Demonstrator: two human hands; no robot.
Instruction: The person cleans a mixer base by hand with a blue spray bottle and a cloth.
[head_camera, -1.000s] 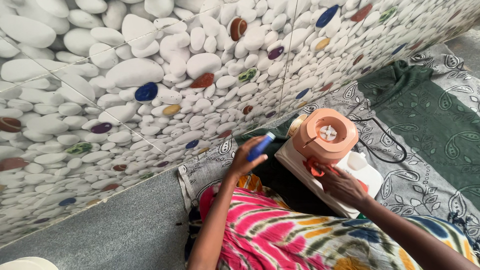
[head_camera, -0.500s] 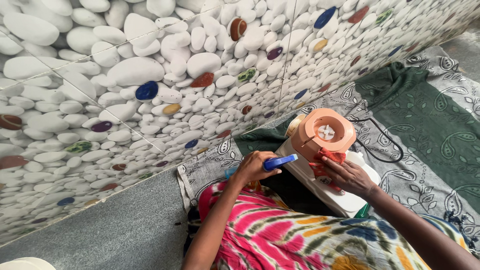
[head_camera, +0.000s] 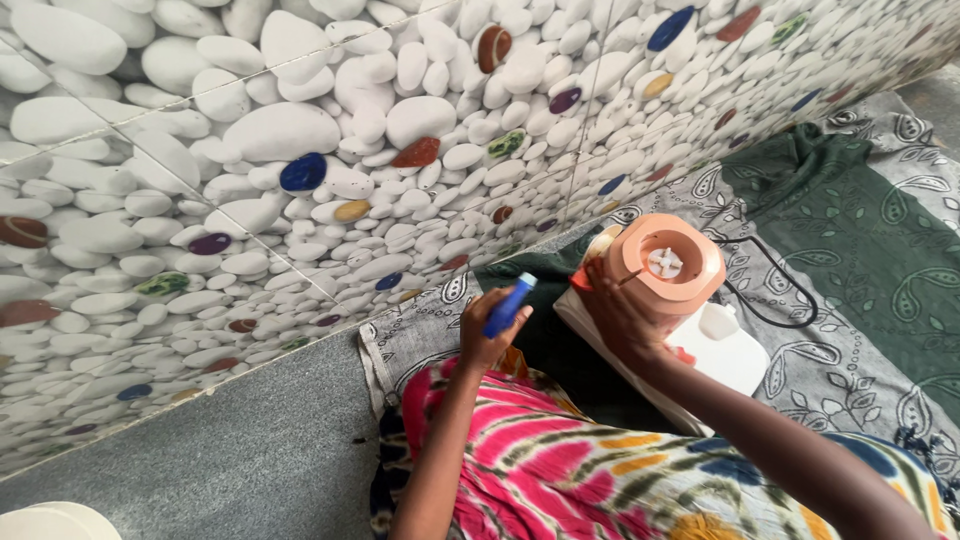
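left hand (head_camera: 487, 335): fist around blue spray bottle (head_camera: 507, 306), nozzle tilted up-right toward mixer
right hand (head_camera: 622, 318): nearer, pressed on mixer base (head_camera: 668, 268), left side; red cloth (head_camera: 683, 355) under palm

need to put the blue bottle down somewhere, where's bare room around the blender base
Free: the grey floor left of the patterned cloth's edge, below the pebble wall; also the green cloth right of the black cord. Crowded: around the blender base, where the right hand grips it and the left hand holds the blue bottle.
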